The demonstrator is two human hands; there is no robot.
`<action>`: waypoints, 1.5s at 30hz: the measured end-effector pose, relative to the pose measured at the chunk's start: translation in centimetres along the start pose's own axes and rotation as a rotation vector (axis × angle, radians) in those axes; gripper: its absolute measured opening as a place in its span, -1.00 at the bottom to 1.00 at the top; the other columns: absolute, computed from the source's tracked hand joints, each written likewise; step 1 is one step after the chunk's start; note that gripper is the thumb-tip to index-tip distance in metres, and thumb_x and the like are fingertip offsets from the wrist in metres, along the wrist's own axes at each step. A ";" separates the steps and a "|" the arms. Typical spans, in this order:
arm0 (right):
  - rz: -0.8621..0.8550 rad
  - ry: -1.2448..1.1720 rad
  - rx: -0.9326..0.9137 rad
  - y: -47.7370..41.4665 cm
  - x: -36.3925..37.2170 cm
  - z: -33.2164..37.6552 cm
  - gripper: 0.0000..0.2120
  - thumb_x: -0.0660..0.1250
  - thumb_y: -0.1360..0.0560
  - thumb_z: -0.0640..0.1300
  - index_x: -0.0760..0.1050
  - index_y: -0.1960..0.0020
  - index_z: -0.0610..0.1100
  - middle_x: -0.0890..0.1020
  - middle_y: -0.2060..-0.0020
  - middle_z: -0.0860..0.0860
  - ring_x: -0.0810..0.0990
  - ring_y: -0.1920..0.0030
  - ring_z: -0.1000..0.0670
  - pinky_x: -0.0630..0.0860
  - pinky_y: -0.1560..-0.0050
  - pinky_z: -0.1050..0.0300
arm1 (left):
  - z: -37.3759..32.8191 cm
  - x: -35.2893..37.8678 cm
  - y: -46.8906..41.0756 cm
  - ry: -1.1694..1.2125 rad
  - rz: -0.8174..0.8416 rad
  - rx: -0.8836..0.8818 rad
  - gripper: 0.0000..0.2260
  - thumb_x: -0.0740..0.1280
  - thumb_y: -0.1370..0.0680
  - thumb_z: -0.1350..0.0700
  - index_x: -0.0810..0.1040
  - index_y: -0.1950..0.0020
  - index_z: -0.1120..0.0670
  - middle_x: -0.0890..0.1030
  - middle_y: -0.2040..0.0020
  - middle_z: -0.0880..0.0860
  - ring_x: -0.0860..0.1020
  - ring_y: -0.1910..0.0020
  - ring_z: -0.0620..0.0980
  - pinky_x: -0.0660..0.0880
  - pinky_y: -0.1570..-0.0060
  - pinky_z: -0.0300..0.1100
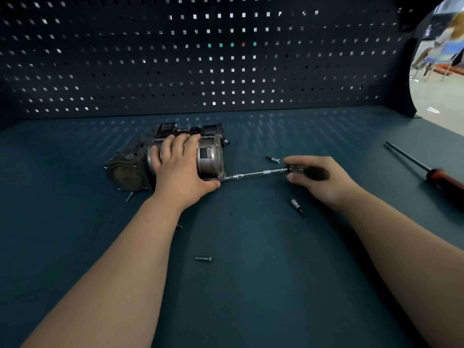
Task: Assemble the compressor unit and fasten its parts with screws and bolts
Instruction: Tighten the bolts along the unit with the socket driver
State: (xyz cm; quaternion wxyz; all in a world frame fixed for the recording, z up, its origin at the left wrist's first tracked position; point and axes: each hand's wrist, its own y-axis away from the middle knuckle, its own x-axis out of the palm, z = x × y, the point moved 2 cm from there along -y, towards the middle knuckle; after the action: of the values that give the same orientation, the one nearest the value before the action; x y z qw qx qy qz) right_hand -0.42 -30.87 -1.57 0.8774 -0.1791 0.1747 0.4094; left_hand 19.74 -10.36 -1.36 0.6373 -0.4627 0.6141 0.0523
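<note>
The compressor unit (130, 167), dark cast metal with a grey cylindrical motor, lies on its side on the teal bench. My left hand (179, 167) lies over the motor, fingers curled across its top and thumb against its lower right corner. My right hand (319, 178) grips the black handle of a nut driver (253, 174). The driver's chrome shaft runs left and its tip meets the flange at the motor's lower right corner. A loose screw (204, 258) lies between my forearms.
Two driver bits lie near my right hand, one bit (274, 159) above it and another bit (296, 206) below. A red-and-black screwdriver (437, 175) rests at the right edge. A small screw (129, 197) sits under the compressor. A pegboard wall (200, 59) closes the back.
</note>
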 end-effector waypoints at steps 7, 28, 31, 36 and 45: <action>-0.011 -0.120 0.069 -0.6 0.2 -0.2 -0.81 0.46 -0.44 -0.24 0.62 -0.04 -0.09 0.68 0.24 0.00 0.63 0.27 0.12 0.56 0.19 0.29 | -0.3 0.1 0.1 0.014 -0.041 -0.013 -0.03 0.46 -0.22 -0.37 0.15 -0.50 -0.07 0.18 -0.50 -0.01 -0.01 -0.51 0.04 -0.24 -0.43 0.10; 0.020 0.017 0.238 -1.5 0.4 -0.1 -0.68 0.39 -0.48 0.09 0.56 0.26 -0.16 0.54 0.56 -0.01 0.44 0.57 0.09 0.39 0.41 0.24 | -0.9 0.3 0.2 -0.028 -0.064 -0.042 -0.02 0.45 -0.22 -0.40 0.18 -0.50 -0.04 0.21 -0.49 0.01 0.04 -0.51 0.09 -0.17 -0.45 0.12; -0.042 0.110 0.098 -1.1 0.6 -0.3 -0.92 0.41 -0.50 -0.07 0.60 0.10 -0.08 0.66 0.40 0.05 0.57 0.40 0.14 0.49 0.20 0.23 | -0.9 0.2 0.2 -0.023 -0.066 -0.043 -0.03 0.44 -0.22 -0.40 0.18 -0.50 -0.04 0.21 -0.49 0.00 0.03 -0.52 0.09 -0.17 -0.45 0.12; -0.049 0.330 -0.191 0.2 0.0 -0.4 -0.71 0.45 -0.47 -0.15 0.52 -0.17 -0.02 0.63 0.09 0.10 0.58 0.14 0.13 0.36 0.14 0.56 | -0.9 0.3 0.2 -0.016 -0.059 -0.052 -0.01 0.45 -0.21 -0.40 0.15 -0.51 -0.05 0.18 -0.51 0.00 -0.02 -0.53 0.08 -0.21 -0.45 0.12; -0.113 0.244 -0.061 -0.5 0.5 -0.3 -0.93 0.42 -0.43 0.05 0.55 0.19 0.10 0.61 0.34 0.18 0.56 0.37 0.15 0.39 0.37 0.33 | -1.1 0.3 0.2 0.002 -0.051 -0.060 0.00 0.45 -0.22 -0.39 0.13 -0.52 -0.05 0.16 -0.52 -0.02 -0.04 -0.53 0.06 -0.26 -0.44 0.08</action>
State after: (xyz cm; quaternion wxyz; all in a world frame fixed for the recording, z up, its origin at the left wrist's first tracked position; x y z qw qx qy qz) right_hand 0.26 -30.95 -1.98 0.8654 -0.2634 0.2572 0.3399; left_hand 18.86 -11.06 -1.52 0.6235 -0.4972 0.6009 0.0541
